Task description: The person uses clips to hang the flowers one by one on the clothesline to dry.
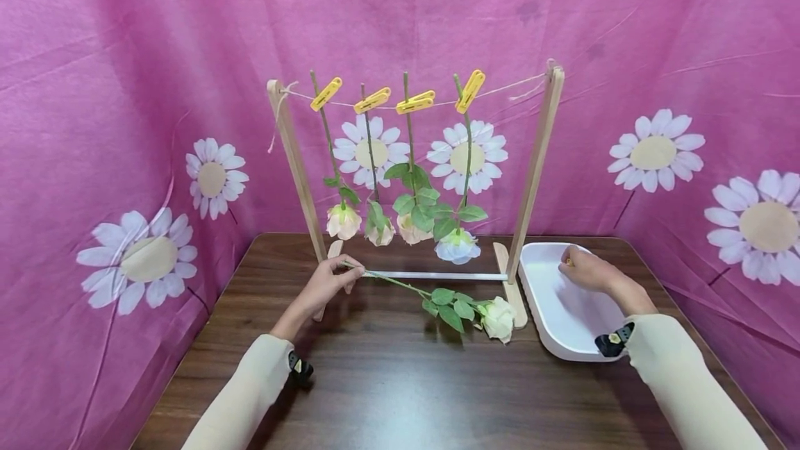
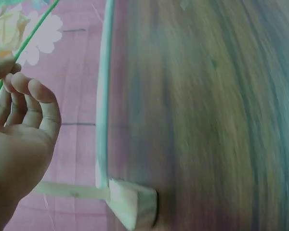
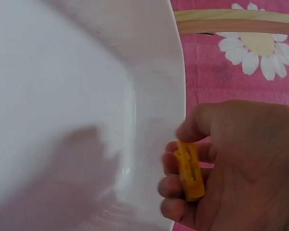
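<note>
My left hand (image 1: 328, 278) pinches the stem end of a white rose (image 1: 498, 319), whose stem slants down to the right with its leaves and bloom low over the table. In the left wrist view the green stem (image 2: 31, 34) passes between thumb and fingers. Over the white tray (image 1: 553, 332) at the right, my right hand (image 1: 587, 271) holds a yellow clothespin (image 3: 190, 171) in curled fingers. Several roses hang head down from a string, clipped by yellow clothespins (image 1: 415, 102); the rightmost bloom (image 1: 458, 247) is pale blue, the others pinkish cream.
A wooden frame (image 1: 539, 165) with two posts carries the string (image 1: 503, 90). A white bar (image 1: 437, 275) joins its feet low down, behind the held rose. Dark wood table (image 1: 375, 387) lies in front. Pink cloth (image 1: 437, 12) with printed daisies surrounds the table.
</note>
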`<state>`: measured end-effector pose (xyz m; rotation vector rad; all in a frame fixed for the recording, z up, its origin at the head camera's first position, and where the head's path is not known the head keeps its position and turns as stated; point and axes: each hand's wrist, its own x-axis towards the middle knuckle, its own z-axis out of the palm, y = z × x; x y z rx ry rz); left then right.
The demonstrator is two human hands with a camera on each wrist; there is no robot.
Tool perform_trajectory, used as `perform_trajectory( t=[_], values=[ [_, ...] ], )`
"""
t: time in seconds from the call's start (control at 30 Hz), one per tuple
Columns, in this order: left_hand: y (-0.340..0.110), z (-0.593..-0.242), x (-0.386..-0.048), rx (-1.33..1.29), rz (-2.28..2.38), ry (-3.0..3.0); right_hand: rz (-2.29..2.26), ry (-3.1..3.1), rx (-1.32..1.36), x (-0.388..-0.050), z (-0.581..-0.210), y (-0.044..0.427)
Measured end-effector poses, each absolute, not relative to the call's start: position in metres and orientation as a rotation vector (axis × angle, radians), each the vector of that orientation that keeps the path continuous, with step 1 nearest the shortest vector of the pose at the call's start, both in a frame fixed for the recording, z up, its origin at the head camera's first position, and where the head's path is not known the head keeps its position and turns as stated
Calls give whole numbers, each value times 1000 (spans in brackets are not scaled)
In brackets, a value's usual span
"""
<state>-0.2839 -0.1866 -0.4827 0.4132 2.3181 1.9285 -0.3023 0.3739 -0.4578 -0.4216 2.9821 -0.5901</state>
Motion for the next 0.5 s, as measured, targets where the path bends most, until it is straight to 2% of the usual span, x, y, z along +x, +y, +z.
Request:
perform_trajectory(
  t=[0.17, 0.37, 0.5],
  values=[
    [-173, -478, -280, 437, 2243, 2074, -659, 2973, -360, -300, -457, 371],
    [-157, -470, -277, 547, 2476, 1788, -686, 2998, -451, -300, -458, 367],
    [-148, -464, -276, 527, 2598, 1693, -670, 3029, -492, -301, -459, 364]
  ],
)
